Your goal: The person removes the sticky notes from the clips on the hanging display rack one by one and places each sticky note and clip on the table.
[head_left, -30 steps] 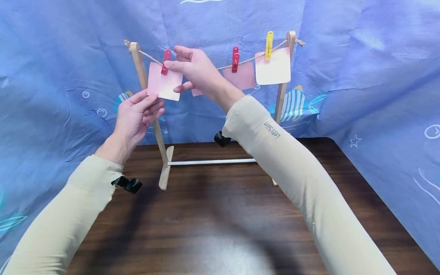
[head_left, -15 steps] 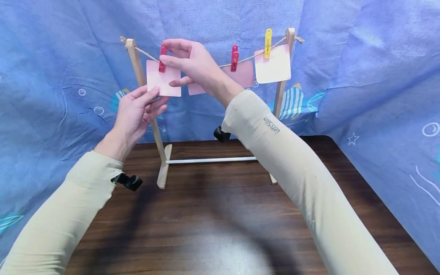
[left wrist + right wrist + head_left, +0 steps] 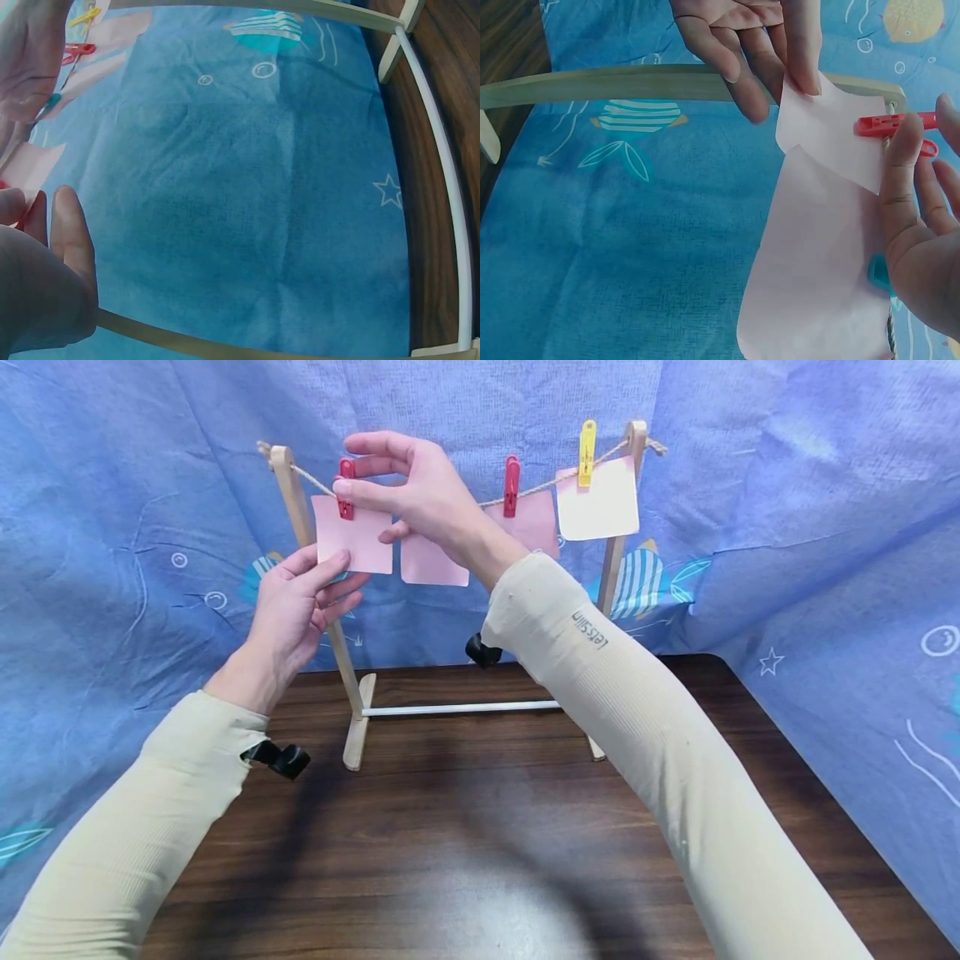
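A pink square of paper [image 3: 356, 539] hangs from a rope near its left post. Thumb in front and fingers behind, my left hand [image 3: 288, 606] pinches its lower left corner, also plain in the right wrist view. A red clothespin [image 3: 877, 125] clips the paper's top edge to the rope. My right hand [image 3: 431, 497] is at this clothespin, thumb across its front and index finger behind, its handle ends spread apart. Behind that hand hangs a second pink paper [image 3: 435, 564], with a teal clip [image 3: 880, 274] at its top edge.
Further right, another red clothespin [image 3: 512, 487] holds a pink paper [image 3: 534, 518], and a yellow clothespin [image 3: 587, 453] a paler one [image 3: 600, 506]. The wooden frame's white crossbar [image 3: 457, 708] runs low above the dark table [image 3: 450, 827], before a blue curtain [image 3: 810, 510].
My right hand has moved left and up, its thumb now over the red clothespin's handle. The clothespin and paper have shifted slightly left. My left hand keeps its hold on the corner.
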A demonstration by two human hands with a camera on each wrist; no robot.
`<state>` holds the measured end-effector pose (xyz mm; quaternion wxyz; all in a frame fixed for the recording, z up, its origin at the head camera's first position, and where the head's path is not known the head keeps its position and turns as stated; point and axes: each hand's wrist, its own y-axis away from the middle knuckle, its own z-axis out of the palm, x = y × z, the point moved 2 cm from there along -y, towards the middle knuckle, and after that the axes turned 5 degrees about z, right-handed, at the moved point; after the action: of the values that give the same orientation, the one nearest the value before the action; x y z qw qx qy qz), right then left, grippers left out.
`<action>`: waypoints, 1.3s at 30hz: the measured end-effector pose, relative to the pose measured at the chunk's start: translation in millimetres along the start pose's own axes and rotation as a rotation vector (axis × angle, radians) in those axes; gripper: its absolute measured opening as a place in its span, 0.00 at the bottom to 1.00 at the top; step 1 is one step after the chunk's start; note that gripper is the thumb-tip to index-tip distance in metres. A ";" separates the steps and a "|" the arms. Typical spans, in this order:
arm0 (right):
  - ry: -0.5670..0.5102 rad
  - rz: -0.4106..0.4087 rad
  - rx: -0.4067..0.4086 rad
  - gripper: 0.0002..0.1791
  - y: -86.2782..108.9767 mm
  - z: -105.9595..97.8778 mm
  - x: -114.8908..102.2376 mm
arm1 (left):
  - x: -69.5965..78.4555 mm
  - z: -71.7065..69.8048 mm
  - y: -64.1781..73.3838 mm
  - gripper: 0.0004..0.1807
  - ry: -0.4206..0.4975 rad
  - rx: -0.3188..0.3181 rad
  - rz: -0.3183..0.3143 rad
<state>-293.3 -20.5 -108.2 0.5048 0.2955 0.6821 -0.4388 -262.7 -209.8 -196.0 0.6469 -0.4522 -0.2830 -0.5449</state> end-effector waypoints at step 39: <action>0.015 0.082 0.019 0.25 1.4 13.2 -1.5 | -8.5 0.5 -4.3 0.18 -0.062 -0.006 -0.002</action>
<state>-286.0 -31.7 -108.6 0.5143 0.3313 0.6692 -0.4217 -268.9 -205.6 -201.9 0.6358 -0.4708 -0.3018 -0.5320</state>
